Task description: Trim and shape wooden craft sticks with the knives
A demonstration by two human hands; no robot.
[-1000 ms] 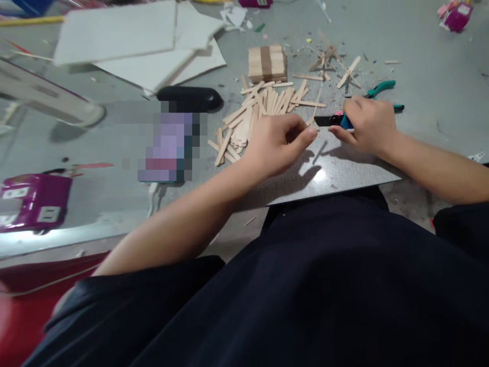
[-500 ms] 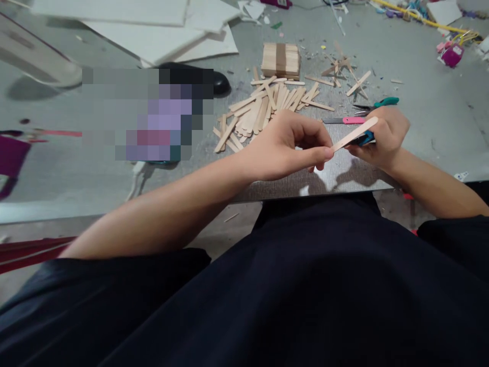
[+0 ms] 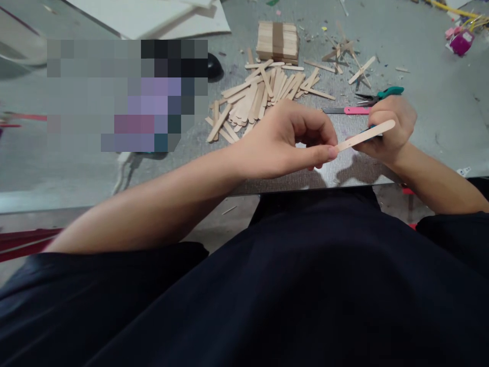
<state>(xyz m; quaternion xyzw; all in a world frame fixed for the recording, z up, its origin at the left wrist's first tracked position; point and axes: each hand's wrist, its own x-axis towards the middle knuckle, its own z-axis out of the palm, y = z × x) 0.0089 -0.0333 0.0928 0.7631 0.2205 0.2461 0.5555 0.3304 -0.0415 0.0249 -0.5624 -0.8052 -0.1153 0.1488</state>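
My left hand (image 3: 290, 140) pinches one end of a flat wooden craft stick (image 3: 364, 136) between thumb and forefinger, holding it just above the table's near edge. The stick's other end lies across my right hand (image 3: 387, 127), which is closed around a small blue-handled tool of which only a sliver shows. A loose heap of wooden sticks (image 3: 260, 97) lies on the grey table (image 3: 428, 97) just behind my left hand.
A banded bundle of sticks (image 3: 277, 42) stands behind the heap. A pink-handled knife (image 3: 349, 110) and teal-handled pliers (image 3: 384, 93) lie beyond my right hand. Glued stick shapes (image 3: 349, 58), white boards (image 3: 153, 15) and a black object (image 3: 214, 66) sit farther back. My dark-clothed lap fills the foreground.
One second ago both hands were low on the table with no stick showing. My left hand has since lifted a single stick, and its free end now rests on my right hand.
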